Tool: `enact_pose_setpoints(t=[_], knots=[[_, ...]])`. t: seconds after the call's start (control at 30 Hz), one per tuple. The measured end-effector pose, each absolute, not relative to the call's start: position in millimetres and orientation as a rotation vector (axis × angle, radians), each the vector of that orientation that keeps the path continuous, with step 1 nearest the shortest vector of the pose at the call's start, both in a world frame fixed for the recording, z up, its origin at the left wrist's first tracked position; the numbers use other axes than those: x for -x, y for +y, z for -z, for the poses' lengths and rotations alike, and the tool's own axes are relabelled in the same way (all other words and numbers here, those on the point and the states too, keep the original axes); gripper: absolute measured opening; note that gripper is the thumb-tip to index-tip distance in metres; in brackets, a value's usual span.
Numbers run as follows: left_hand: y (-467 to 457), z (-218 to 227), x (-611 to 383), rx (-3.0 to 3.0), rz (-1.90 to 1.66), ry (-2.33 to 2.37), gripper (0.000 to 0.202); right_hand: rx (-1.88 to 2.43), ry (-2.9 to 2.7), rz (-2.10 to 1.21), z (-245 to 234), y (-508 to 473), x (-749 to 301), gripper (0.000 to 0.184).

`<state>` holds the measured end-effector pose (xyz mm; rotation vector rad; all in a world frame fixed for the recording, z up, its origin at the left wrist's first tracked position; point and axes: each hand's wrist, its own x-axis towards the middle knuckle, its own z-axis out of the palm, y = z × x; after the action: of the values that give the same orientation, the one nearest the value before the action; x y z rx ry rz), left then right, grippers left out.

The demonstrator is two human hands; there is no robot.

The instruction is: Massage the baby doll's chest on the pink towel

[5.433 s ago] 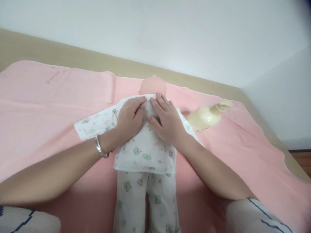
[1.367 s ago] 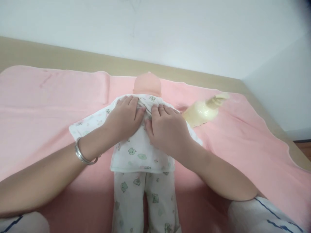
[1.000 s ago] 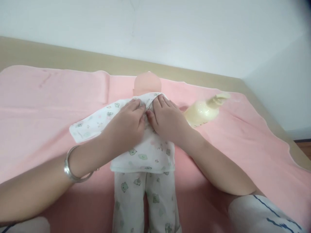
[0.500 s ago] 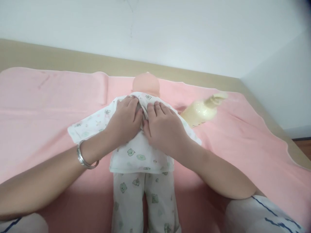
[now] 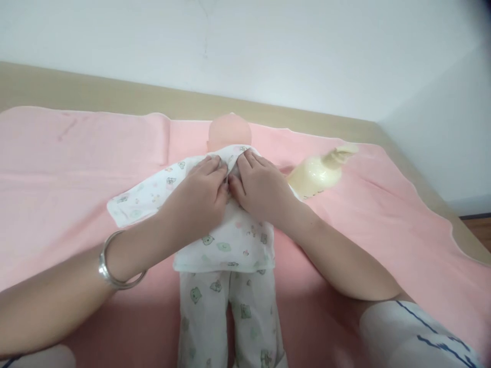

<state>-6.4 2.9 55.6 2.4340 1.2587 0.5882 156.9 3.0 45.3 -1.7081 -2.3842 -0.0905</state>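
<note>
A baby doll lies on a pink blanket [image 5: 69, 168], its bare head [image 5: 229, 132] pointing away from me. It wears a white printed shirt [image 5: 226, 243] and matching trousers [image 5: 230, 312]. My left hand [image 5: 199, 197] and my right hand [image 5: 261, 189] rest side by side on the doll's upper body, just below the collar. The fingers lie flat on the cloth and the thumbs touch in the middle. Neither hand holds anything. A silver bangle [image 5: 111, 271] sits on my left wrist.
A cream pump bottle [image 5: 316, 174] lies on its side on the blanket, right of the doll's shoulder. A wooden edge [image 5: 115, 94] runs along the far side under a white wall. The blanket ends at the right, with wood floor [image 5: 477, 230] beyond.
Both hands have slid up the doll's body toward the collar since half a second ago, after sliding down just before. The shirt's left sleeve shifted slightly. The bottle has stayed put.
</note>
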Motion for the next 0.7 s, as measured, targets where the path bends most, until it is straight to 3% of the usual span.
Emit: enact_pose_setpoints(t=[0.37,0.7], knots=[[33,-38,4,-2.139,-0.734,1.415,0.030,1.655,-2.395,0.364,-52,-26,-143,0.047],[29,-16,3,-2.019,-0.920,1.447,0.054,1.667,-2.237,-0.033,-35,-1,-149,0.062]])
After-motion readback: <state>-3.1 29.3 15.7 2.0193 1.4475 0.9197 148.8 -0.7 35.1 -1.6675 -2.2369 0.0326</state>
